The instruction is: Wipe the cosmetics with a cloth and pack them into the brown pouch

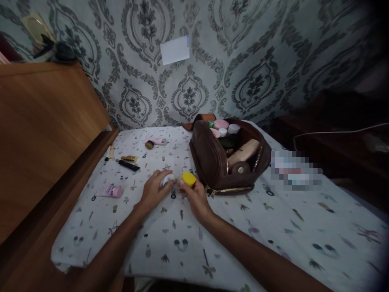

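Both hands are over the printed cloth, close together in front of the brown bag (204, 156). My left hand (154, 190) curls round a whitish, rounded thing (167, 179), blurred and partly covered by the fingers. A small yellow rounded cap or container (189, 179) is in my right hand (198, 199), pinched between thumb and fingers. The bag is unzipped; inside lie a beige bottle or tube (245, 152), a pink round-lidded jar (221, 124), several white-lidded ones and a green item.
On the left of the cloth (170, 243) lie a purple-capped tube (114, 191), a black tube (129, 165), a gold tube (129, 158), a pink tube (157, 141) and a brush (149, 144). A wooden panel (51, 134) borders the left; a pixelated item (294, 170) lies right.
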Demonstrator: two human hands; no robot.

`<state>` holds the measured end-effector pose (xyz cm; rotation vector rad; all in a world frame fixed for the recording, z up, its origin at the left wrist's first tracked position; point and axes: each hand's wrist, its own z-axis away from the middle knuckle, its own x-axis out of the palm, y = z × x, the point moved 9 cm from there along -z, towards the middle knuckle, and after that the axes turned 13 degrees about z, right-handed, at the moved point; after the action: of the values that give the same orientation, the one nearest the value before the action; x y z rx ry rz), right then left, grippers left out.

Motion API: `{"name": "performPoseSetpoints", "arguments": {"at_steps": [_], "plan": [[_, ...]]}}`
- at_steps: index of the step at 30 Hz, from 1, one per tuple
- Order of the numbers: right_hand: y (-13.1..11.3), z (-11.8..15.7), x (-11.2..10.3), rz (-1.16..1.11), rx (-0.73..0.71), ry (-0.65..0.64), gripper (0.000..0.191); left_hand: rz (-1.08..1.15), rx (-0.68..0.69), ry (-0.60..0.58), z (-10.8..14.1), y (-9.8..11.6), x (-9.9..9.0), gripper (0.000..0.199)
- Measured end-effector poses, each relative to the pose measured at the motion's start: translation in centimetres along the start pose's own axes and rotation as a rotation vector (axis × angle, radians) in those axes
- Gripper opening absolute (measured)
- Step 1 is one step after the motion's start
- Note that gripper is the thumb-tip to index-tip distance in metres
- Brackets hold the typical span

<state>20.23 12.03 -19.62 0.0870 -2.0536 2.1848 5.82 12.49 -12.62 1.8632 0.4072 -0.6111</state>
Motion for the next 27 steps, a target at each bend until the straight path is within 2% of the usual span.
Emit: {"name": "performPoseSetpoints", "arguments": {"at_steps": [4, 8, 11, 14, 16, 19, 23, 27], "plan": [[0.5, -0.2, 0.1, -0.122, 0.038, 0.008, 0.053, -0.221, 0.011, -0.034, -0.1, -0.5, 1.0, 0.042], [0.1, 0.0, 0.3, -0.148, 0.062, -0.025, 0.052, -0.201, 0.005, -0.047, -0.5, -1.0, 0.7, 0.037], [-0.1, 0.1, 0.5, -0.161, 0.067, -0.049, 0.057, -0.085, -0.018, -0.054, -0.6, -1.3, -0.2, 0.033], [-0.1, 0.1, 0.5, -0.167, 0.068, -0.049, 0.062, -0.054, -0.138, 0.008, -0.6, -2.3, -2.3, 0.029], [-0.2, 0.2, 0.6, -0.181, 0.07, -0.063, 0.059, -0.141, -0.173, 0.061, -0.5, -2.5, -4.0, 0.024], [-0.4, 0.4, 1.3, -0.246, 0.089, -0.142, 0.051, -0.341, -0.127, 0.072, -0.4, -2.1, -5.6, 0.024], [-0.4, 0.8, 2.1, -0.361, 0.164, -0.226, 0.044, -0.498, -0.087, 0.056, -0.3, -2.3, -5.8, 0.033], [-0.5, 1.1, 2.8, -0.395, 0.191, -0.304, 0.041, -0.483, -0.036, 0.121, -0.6, -3.2, -5.2, 0.042]]}}
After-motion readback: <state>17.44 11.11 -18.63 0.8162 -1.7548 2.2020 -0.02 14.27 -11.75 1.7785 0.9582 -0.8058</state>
